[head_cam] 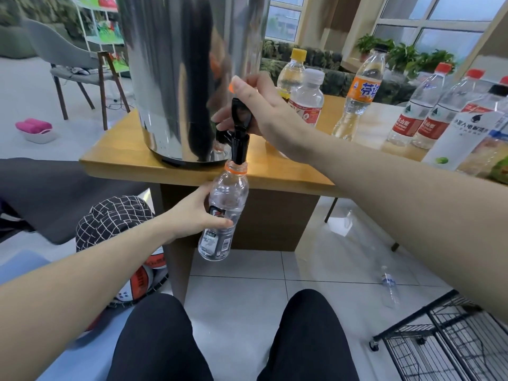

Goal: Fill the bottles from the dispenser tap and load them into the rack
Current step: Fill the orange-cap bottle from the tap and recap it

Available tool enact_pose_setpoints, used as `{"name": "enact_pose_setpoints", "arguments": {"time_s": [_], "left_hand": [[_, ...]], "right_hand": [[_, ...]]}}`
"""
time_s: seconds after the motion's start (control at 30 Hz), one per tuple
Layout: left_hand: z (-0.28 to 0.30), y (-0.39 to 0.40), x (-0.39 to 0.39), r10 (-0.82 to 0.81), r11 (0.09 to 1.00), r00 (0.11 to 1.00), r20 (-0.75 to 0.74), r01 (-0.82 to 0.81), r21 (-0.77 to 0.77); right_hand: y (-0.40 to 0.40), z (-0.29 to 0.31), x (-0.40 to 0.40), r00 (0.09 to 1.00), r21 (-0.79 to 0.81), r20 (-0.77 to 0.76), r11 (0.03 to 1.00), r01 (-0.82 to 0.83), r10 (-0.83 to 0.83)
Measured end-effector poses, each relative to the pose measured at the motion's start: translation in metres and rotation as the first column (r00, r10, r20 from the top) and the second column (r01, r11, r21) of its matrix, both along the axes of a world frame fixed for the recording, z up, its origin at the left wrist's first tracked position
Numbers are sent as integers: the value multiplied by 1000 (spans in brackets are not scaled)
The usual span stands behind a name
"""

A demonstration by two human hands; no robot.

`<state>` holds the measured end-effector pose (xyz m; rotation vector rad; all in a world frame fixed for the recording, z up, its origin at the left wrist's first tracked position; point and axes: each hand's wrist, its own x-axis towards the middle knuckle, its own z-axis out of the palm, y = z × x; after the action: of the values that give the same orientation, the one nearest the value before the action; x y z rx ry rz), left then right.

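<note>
Filling step, seen from the head camera. The left hand point(192, 213) holds a clear bottle point(222, 213) in a wrapped grip round its middle, below the edge of the desk point(288, 171). The bottle's long axis runs near upright, tilted slightly, and its open orange-ringed neck meets the spout of the black tap point(239, 136) directly above. The right hand point(255, 105) sits at the tap lever, fingers curled about it and an orange cap point(231, 86) pinched at the fingertips. The tap projects from the steel dispenser point(189, 72). The bottle looks nearly empty, so filling is judged barely begun. The wire rack point(439, 339) stands on the floor, low on the right side, nearer the right hand; loading calls for carrying the bottle down and rightward.
</note>
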<state>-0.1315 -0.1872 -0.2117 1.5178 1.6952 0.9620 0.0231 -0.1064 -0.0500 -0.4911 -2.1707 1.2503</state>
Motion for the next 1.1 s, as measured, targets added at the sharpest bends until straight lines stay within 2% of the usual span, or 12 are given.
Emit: {"name": "enact_pose_setpoints", "arguments": {"time_s": [0.23, 0.5, 0.77, 1.1], "left_hand": [[4, 0, -2, -3, 1000, 1000, -7, 3, -2], [10, 0, 0, -16, 1000, 1000, -16, 16, -13], [13, -2, 1, -15, 1000, 1000, -19, 15, -14], [12, -1, 0, -20, 1000, 1000, 1, 20, -14]], "right_hand": [[0, -11, -9, 999, 241, 33, 970, -16, 8], [0, -11, -2, 990, 474, 144, 878, -67, -3], [-4, -7, 5, 955, 601, 297, 776, -191, 6], [-5, -5, 10, 926, 701, 376, 664, -260, -34]]}}
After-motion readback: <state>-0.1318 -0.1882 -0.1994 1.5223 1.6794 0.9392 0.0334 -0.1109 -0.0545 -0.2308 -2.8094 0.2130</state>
